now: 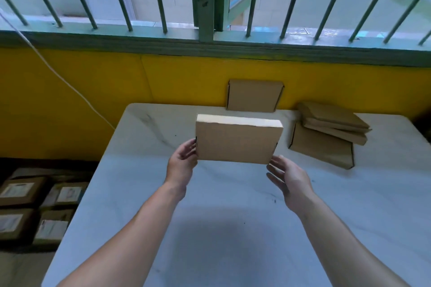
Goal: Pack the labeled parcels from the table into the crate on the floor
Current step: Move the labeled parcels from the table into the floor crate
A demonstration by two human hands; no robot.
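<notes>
Fingers of the left hand (184, 161) clamp one parcel (235, 142), the right hand (288, 175) straight-fingered beside it, four labelled parcels (66, 193) below.

bare table (210, 228) near side, stacked boxes (331, 130) far right

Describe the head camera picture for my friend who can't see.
A person's left hand holds a plain cardboard box upright over a white table, the open right hand beside its lower corner. Stacked flat boxes lie at the table's right; labeled parcels sit on the floor, left.
</notes>
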